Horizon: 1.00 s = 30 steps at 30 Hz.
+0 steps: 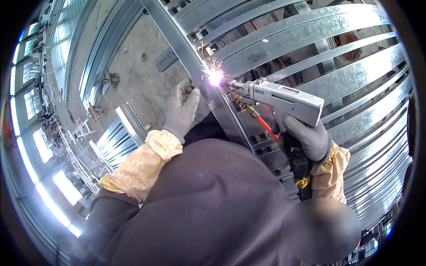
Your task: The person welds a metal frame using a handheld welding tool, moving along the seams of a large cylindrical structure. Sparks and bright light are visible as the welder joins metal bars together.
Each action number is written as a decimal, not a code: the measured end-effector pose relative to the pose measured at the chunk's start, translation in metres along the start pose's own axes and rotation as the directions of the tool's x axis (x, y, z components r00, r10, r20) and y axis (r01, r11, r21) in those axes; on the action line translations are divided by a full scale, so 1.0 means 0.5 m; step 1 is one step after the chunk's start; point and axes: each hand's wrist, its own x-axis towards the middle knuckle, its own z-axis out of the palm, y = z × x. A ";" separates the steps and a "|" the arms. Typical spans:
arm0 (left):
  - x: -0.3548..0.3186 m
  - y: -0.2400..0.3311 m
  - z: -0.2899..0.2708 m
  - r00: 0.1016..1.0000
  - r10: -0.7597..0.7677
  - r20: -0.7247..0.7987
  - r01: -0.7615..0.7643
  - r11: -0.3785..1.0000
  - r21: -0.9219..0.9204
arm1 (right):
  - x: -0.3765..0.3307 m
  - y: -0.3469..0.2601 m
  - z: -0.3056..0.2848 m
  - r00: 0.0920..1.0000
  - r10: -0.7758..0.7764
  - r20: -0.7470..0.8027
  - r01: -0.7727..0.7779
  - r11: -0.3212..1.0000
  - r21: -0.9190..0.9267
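Note:
My right hand [306, 137], in a grey glove, is wrapped around the grip of a silver handheld welding gun [288, 98]. Its nozzle points left at a galvanized steel beam [177, 40], where a bright purple-white glare with sparks [215, 76] hides the contact spot. A red hose [267, 127] with brass fittings runs below the gun's body. Close to the beam's left side is my left hand [183, 106], also gloved, its fingers loosely curled and the thumb apart. Nothing shows in it; whether it touches the beam is unclear.
Long galvanized slats [301, 26] join the beam from the right, with gaps between them. A short steel tube piece [165, 60] sticks out on the beam's left. Stacked steel profiles [117, 133] lie on the concrete floor [133, 62], near more long profiles at upper left.

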 end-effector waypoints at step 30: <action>0.017 -0.012 0.037 0.992 0.043 0.119 -0.066 0.979 0.195 | -0.010 0.029 -0.003 0.995 -0.024 -0.098 0.026 1.000 0.011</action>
